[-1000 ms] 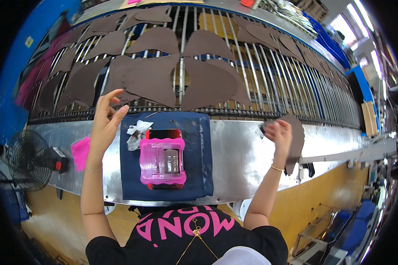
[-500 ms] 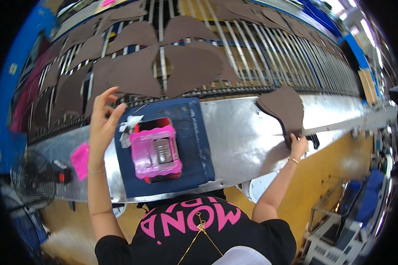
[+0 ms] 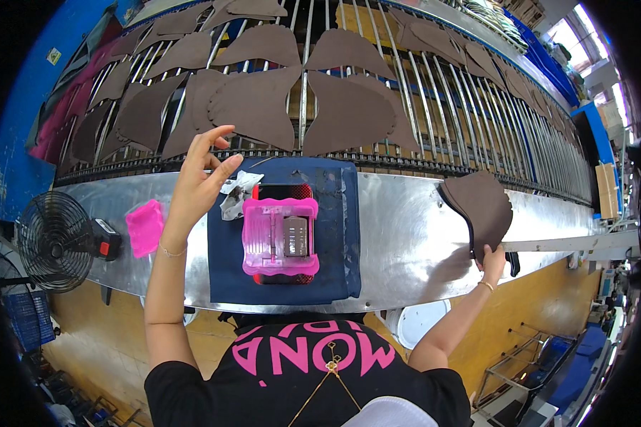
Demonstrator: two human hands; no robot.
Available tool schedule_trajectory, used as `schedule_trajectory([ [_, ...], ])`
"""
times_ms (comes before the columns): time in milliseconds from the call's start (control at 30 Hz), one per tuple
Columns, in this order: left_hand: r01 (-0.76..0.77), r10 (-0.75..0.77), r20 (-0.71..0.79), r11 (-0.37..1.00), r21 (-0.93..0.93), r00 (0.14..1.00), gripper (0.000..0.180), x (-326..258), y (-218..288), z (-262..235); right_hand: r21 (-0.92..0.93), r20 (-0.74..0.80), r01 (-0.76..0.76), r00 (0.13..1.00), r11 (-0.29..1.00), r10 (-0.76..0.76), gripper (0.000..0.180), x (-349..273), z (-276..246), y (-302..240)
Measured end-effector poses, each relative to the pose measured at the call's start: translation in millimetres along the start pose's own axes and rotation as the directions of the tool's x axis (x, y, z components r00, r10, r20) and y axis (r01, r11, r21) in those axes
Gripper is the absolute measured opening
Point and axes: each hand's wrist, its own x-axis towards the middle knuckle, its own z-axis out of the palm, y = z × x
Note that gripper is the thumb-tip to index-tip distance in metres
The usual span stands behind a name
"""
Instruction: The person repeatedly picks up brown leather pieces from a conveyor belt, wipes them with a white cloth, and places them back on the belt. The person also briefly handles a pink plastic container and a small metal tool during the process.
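Note:
My left hand (image 3: pixel 202 176) is raised with its fingers apart and nothing in them, above the left edge of a dark blue mat (image 3: pixel 224 281). On that mat lies a translucent pink plastic container (image 3: pixel 262 235) holding a grey-brown block (image 3: pixel 296 236), with a red and black item (image 3: pixel 283 191) showing from under it. Crumpled white paper (image 3: pixel 238 201) sits beside the container, near my left hand. On the right, my right hand (image 3: pixel 493 263) grips the narrow near end of a small stack of brown cut pieces (image 3: pixel 483 205) with dark edges, lying on the metal table.
Beyond the table (image 3: pixel 399 220), a rack of metal rods (image 3: pixel 441 128) carries many flat brown pieces (image 3: pixel 256 99). A black fan (image 3: pixel 53 240) and a pink cloth (image 3: pixel 146 228) are at the left. A grey metal bar (image 3: pixel 570 243) reaches in from the right, close to my right hand.
The whole view has turned and shifted, so the table and rack appear farther right. Relative to the table, both hands keep nearly the same places and poses.

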Motion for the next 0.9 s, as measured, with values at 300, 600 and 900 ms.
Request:
schedule_trajectory([
  [300, -0.145, 0.159, 0.129, 0.983, -0.11, 0.979, 0.05, 16, 34, 15, 0.724, -0.223, 0.475, 0.847, 0.5, -0.482, 0.027, -135, -108, -165],
  [600, 0.061, -0.092, -0.115, 0.966, -0.252, 0.989, 0.024, -25, 64, -61, 0.943, -0.101, 0.331, 0.41, 0.045, -0.907, 0.024, -237, -23, -273],
  [900, 0.082, -0.066, -0.296, 0.996, 0.039, 0.953, 0.011, -99, 47, -128, 0.704, -0.18, 0.692, -0.043, -0.16, -0.983, 0.015, -273, 18, -290],
])
